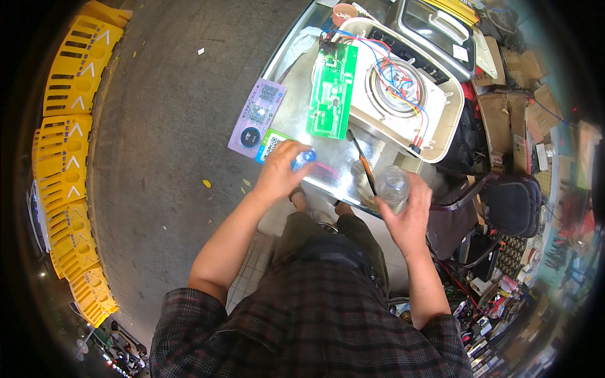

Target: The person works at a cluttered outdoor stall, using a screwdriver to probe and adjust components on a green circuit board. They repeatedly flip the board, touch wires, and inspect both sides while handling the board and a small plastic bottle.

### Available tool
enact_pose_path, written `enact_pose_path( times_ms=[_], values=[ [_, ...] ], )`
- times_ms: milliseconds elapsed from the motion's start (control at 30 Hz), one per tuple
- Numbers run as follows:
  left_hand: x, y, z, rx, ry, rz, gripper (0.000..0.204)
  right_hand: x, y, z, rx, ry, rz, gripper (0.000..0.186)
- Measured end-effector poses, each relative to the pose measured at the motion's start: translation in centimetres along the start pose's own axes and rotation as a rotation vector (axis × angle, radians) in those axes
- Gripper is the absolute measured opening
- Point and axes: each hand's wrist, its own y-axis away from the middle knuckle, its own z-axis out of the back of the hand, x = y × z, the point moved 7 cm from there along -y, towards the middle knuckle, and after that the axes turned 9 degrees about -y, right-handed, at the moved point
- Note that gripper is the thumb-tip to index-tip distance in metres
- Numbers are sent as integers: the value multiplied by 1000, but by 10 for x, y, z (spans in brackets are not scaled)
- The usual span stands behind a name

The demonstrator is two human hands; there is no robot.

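My left hand [282, 171] curls its thumb and fingers around a small item with a round blue cap [308, 155], by the glass counter's near left corner. Its lower part is mostly hidden by the fingers. My right hand [411, 214] grips a clear plastic bottle [393, 186] at the counter's near edge. Close to that bottle lies a slim tool [365, 165] with an orange and black handle, its tip pointing toward a green circuit board [332, 94]. The board leans across an opened cream appliance housing [452, 120] with loose red, blue and yellow wires.
A purple card with printed codes [257, 116] and a smaller green one [272, 140] sit at the counter's left edge. A grey metal appliance [435, 31] stands behind. To the right are cardboard boxes [504, 120] and a dark chair [513, 205]. Yellow barriers [69, 142] line the far left.
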Motion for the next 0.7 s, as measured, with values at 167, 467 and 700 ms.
enact_pose_path(
  times_ms=[167,467,700],
  values=[
    [33,-28,30,-44,-131,44,32,-47,11,7,-111,-94,-116,85],
    [65,-82,50,-267,-381,51,35,-95,25,-5,-203,-249,-275,76],
    [86,-91,47,-314,-475,104,37,-46,73,-31,-7,-134,-92,42]
  ],
)
